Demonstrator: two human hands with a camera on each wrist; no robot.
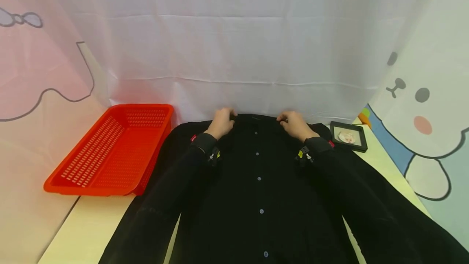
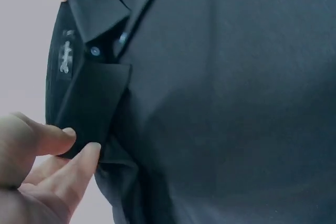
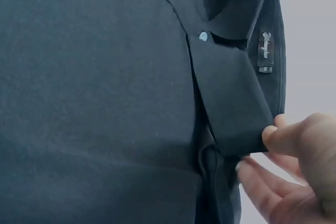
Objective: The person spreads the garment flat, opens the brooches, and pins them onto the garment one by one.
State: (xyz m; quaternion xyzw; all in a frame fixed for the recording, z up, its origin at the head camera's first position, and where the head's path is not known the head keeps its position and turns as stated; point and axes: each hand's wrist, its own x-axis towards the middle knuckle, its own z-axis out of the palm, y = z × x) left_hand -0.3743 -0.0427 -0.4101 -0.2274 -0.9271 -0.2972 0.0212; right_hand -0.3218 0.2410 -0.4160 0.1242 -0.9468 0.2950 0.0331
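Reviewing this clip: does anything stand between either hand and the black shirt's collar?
Nothing visible does. The left hand and right hand each pinch the collar directly, at opposite ends. The red basket on the left and the black frame on the right both sit clear of it.

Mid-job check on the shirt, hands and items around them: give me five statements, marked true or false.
1. The left hand pinches the black shirt's collar. True.
2. The red plastic basket is left of the collar. True.
3. The right hand grips the basket. False: it pinches the collar.
4. A label shows inside the collar. True.
5. The black picture frame lies in the basket. False: it lies right of the collar.
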